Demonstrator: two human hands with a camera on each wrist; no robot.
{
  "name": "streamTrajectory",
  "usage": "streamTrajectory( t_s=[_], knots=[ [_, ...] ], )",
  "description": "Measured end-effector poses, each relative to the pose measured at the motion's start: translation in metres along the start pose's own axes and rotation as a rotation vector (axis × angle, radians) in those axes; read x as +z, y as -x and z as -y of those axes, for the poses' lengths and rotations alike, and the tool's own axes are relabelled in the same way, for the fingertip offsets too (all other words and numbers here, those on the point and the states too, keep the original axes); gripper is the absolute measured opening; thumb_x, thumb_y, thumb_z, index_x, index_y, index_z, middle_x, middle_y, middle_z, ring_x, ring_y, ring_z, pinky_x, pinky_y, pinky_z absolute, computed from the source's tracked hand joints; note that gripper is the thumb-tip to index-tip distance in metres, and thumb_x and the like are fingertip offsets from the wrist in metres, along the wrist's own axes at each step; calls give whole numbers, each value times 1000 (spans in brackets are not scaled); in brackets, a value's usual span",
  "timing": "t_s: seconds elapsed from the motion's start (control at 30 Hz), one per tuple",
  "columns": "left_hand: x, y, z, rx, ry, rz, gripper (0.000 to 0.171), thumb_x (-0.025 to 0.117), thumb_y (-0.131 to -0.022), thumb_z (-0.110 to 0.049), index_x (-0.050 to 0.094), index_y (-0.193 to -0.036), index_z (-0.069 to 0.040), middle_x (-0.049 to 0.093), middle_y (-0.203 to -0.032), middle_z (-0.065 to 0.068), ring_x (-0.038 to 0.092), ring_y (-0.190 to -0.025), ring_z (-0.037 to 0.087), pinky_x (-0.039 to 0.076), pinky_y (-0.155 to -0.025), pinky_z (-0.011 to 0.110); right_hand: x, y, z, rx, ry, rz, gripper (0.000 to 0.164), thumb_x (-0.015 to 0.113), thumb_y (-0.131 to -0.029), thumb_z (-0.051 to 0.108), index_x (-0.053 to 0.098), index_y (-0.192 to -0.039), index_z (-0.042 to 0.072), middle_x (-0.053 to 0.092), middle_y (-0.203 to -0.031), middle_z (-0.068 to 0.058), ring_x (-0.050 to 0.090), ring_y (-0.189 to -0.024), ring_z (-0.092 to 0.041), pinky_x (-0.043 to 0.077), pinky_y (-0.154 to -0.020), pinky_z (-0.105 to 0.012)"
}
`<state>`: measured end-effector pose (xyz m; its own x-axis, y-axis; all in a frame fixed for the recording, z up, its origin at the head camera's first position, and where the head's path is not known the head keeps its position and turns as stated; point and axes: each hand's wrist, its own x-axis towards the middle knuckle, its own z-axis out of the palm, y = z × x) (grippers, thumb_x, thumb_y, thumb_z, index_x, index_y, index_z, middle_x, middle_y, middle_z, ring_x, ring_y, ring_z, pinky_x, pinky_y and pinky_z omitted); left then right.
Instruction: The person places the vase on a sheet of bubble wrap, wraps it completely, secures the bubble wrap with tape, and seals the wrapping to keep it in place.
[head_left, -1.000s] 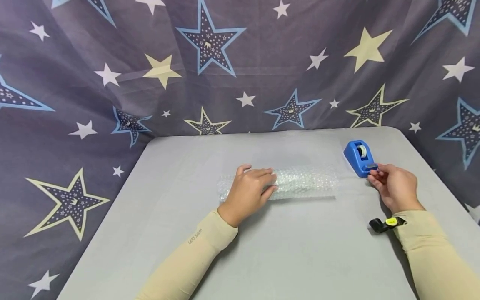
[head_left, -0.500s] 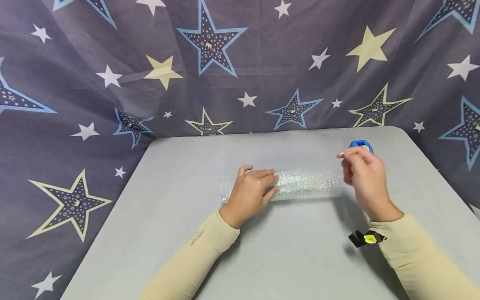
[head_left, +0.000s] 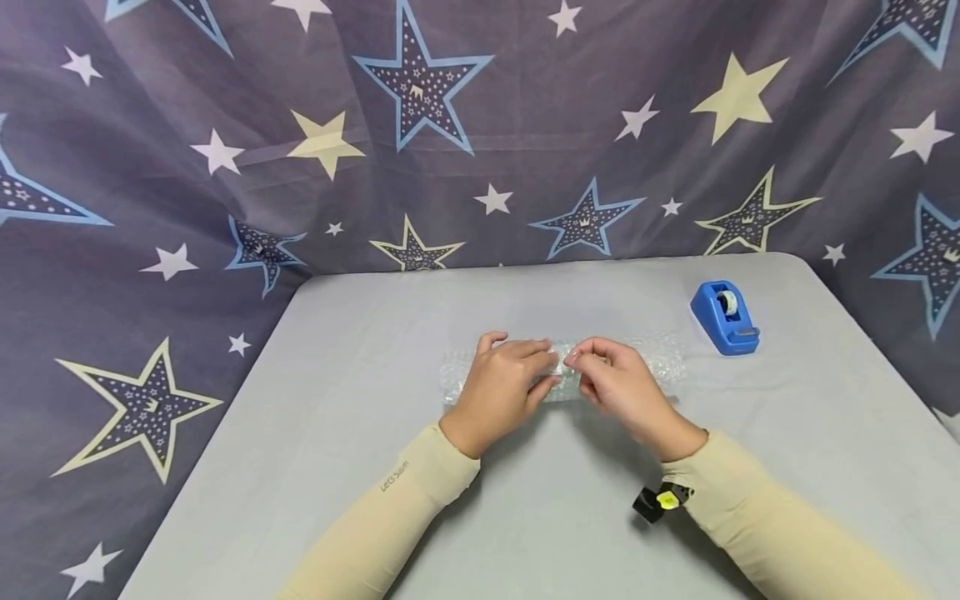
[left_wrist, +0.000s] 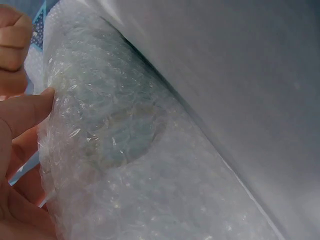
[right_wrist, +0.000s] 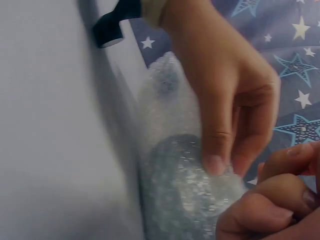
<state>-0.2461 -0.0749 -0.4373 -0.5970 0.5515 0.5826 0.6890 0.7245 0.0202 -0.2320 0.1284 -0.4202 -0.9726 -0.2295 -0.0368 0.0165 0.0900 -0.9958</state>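
Note:
A bubble-wrapped roll point(head_left: 663, 358) lies across the table, with a pale greenish form dimly seen through the wrap point(left_wrist: 115, 135). My left hand point(head_left: 504, 382) grips its left-middle part, thumb along the near side and fingers over the top. Just right of it, my right hand point(head_left: 618, 383) is above the roll, thumb and forefinger pinched together on what looks like a small clear piece of tape, barely visible. Curled right fingers point(right_wrist: 270, 205) show close to the left thumb in the right wrist view. To the right stands a blue tape dispenser point(head_left: 723, 318) with a white roll.
The grey table point(head_left: 337, 500) has rounded back corners. A dark star-print curtain point(head_left: 450, 183) hangs behind and along both sides. A black wrist camera point(head_left: 651, 503) juts from under my right wrist.
My right hand has left the tape dispenser's front end and moved left, over the bubble-wrapped roll beside my left hand. The left hand has stayed on the roll.

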Motion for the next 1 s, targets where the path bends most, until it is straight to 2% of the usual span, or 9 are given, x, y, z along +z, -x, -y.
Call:
streamTrajectory(
  t_s=[0.23,0.43,0.6,0.8,1.0],
  knots=[
    [0,0,-1,7,-1,0,26,79,-91,-31,79,-114,-18,76,-123,2,73,-109,16,43,-103,55,3,3,-9,41,31,-19,23,55,-101,16,61,-107,-5,49,-57,-2,37,-46,-9,28,-43,-23],
    [0,1,0,-3,6,10,25,78,-92,-31,79,-114,-18,76,-124,2,73,-110,15,43,-102,53,4,4,-10,56,93,-49,26,54,-100,17,67,-108,-3,53,-57,-1,44,-48,-10,32,-45,-24],
    [0,1,-1,3,-6,11,26,78,-92,-31,79,-115,-19,75,-124,1,72,-111,15,43,-102,52,4,2,-11,32,156,-107,30,57,-102,22,72,-99,-3,55,-55,0,49,-49,-10,35,-47,-24],
    [0,1,-1,1,-3,11,25,78,-92,-31,79,-114,-19,76,-123,1,72,-110,15,43,-102,52,5,4,-11,21,191,-128,31,60,-101,26,71,-95,-3,55,-54,0,48,-48,-11,35,-47,-25],
    [0,1,0,-4,2,10,25,78,-92,-32,79,-114,-19,76,-123,1,73,-110,15,43,-102,52,8,10,-2,-81,107,-163,24,56,-100,18,70,-100,-2,55,-51,-2,50,-44,-14,37,-46,-27]
  ],
)
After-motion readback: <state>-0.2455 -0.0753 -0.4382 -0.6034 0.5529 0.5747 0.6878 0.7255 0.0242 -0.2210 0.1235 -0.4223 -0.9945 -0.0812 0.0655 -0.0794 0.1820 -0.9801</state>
